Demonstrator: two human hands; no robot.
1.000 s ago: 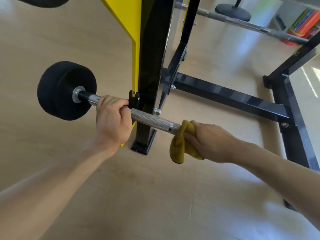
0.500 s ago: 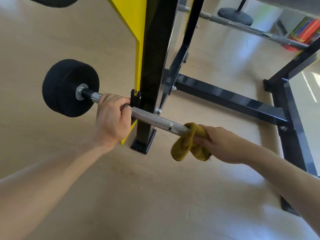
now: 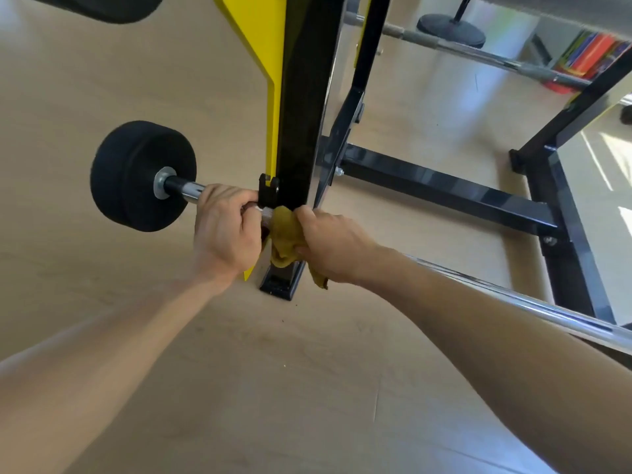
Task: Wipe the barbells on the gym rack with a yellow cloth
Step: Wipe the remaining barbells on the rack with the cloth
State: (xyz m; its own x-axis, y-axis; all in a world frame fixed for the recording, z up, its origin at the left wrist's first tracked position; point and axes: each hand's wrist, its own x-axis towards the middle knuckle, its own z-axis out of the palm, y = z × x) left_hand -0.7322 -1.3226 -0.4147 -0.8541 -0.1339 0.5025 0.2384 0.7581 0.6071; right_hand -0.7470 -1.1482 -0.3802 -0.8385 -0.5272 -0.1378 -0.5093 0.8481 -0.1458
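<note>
A chrome barbell (image 3: 533, 302) with a black weight plate (image 3: 136, 176) at its left end rests in a hook on the black rack upright (image 3: 301, 97). My left hand (image 3: 225, 237) grips the bar just left of the hook. My right hand (image 3: 333, 244) holds the yellow cloth (image 3: 284, 234) wrapped round the bar, right against the upright and almost touching my left hand. The bar under the cloth is hidden. The rest of the bar runs down to the right behind my right forearm.
The rack's black base beams (image 3: 444, 193) lie on the wooden floor (image 3: 239, 388) to the right. A yellow plate (image 3: 260, 46) is fixed to the upright. A second barbell (image 3: 478, 53) lies across the back, with coloured items (image 3: 588, 56) at the far right.
My right hand has slid the cloth left along the bar, from the middle of the knurled part up to the rack upright. My left hand has kept its grip.
</note>
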